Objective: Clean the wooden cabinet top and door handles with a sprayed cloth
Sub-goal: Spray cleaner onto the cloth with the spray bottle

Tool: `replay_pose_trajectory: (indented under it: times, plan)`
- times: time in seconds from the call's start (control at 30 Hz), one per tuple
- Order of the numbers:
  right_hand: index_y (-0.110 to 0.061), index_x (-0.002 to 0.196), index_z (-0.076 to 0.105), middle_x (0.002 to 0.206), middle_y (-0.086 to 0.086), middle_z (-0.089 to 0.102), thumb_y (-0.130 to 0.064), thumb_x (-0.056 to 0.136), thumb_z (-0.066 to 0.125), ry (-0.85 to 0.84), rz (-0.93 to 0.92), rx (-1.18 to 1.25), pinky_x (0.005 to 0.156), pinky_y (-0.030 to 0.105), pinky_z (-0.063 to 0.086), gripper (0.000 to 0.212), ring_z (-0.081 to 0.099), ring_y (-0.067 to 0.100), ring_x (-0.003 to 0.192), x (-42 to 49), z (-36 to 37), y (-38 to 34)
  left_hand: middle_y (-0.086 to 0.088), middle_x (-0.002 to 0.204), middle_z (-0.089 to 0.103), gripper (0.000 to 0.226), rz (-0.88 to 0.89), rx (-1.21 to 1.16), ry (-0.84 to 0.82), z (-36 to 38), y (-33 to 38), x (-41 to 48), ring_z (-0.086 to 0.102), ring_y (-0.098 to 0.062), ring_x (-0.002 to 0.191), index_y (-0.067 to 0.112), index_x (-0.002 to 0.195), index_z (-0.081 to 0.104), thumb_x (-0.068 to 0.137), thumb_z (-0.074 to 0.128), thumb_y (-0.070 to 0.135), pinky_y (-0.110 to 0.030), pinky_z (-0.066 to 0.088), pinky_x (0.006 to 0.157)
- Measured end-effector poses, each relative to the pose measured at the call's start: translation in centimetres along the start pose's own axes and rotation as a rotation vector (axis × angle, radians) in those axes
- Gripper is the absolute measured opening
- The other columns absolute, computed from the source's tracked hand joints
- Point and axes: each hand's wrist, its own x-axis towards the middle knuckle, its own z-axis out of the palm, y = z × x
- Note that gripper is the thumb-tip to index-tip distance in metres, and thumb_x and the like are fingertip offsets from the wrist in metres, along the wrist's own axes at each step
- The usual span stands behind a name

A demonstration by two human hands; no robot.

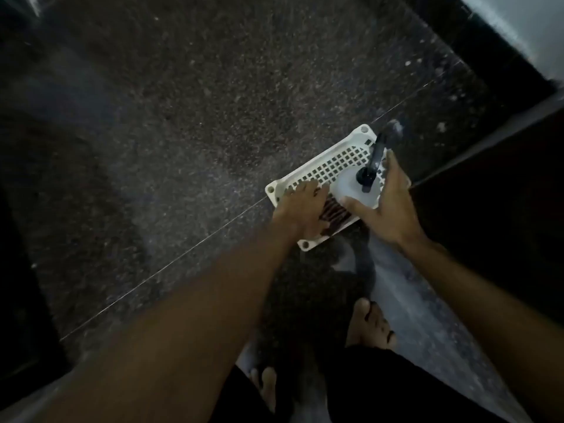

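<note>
Head view: both hands reached down into a white perforated plastic basket (328, 166) standing on the dark speckled floor (183, 117), close against a dark wooden cabinet front (488, 209) at the right.

Left hand (300, 210) lay over the basket's near end, fingers loosely spread and pointing down toward a dark reddish striped cloth (334, 212); whether they pinched it could not be told.

Right hand (387, 206) was open, fingers spread around a white spray bottle (355, 190) with a black trigger head (370, 169), thumb at its near side; no firm grip was visible.

Bare feet showed below.

Judgement: task was at its very start, with the supplies only being fetched. Cloth not yet sprayed; cabinet top and door handles, neither in view, untouched.

Frame was dim and blurred.
</note>
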Motion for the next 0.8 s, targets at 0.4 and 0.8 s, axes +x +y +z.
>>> replay_pose_trajectory:
  times: [0.4, 0.8]
  plan:
    - [-0.017, 0.112, 0.06, 0.075, 0.006, 0.063, -0.036, 0.101, 0.056, 0.372, -0.133, 0.312, 0.064, 0.021, 0.048, 0.022, 0.062, 0.014, 0.071, 4.5, 3.6, -0.4, -0.02, 0.148, 0.031, 0.074, 0.23, 0.351, 0.059, 4.8, -0.8, 2.3, 0.035, -0.037, 0.134, 0.006, 0.152, 0.024, 0.096, 0.054, 0.044, -0.045, 0.047, 0.095]
    - [-0.006, 0.113, 0.064, 0.11, 0.011, 0.067, -0.033, 0.094, 0.063, 0.407, -0.251, 0.492, 0.089, 0.048, 0.055, 0.033, 0.066, 0.017, 0.101, -1.4, -4.6, -7.6, -0.009, 0.109, 0.072, 0.029, -0.149, -1.934, -0.07, -2.9, -1.9, 1.5, 0.066, -0.025, 0.103, 0.011, 0.113, 0.066, 0.105, 0.042, 0.025, -0.047, 0.056, 0.086]
